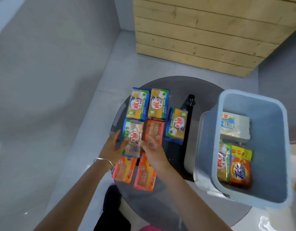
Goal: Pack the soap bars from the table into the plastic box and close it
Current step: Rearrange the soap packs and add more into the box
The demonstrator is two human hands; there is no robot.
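Several wrapped soap bars lie on the round dark glass table. A pale bar in a blue-edged wrapper is held from both sides by my left hand and my right hand. Behind it lie two yellow bars, to its right an orange bar and another yellow bar. Two orange bars lie under my hands. The open blue plastic box stands at the right with several bars inside, among them a white bar and an orange Tide bar.
The box's lid lies under the box, sticking out at its left side. A black post shows through the glass. A wooden plank crate stands behind the table. Pale tiled floor surrounds the table. My dark trouser leg is below.
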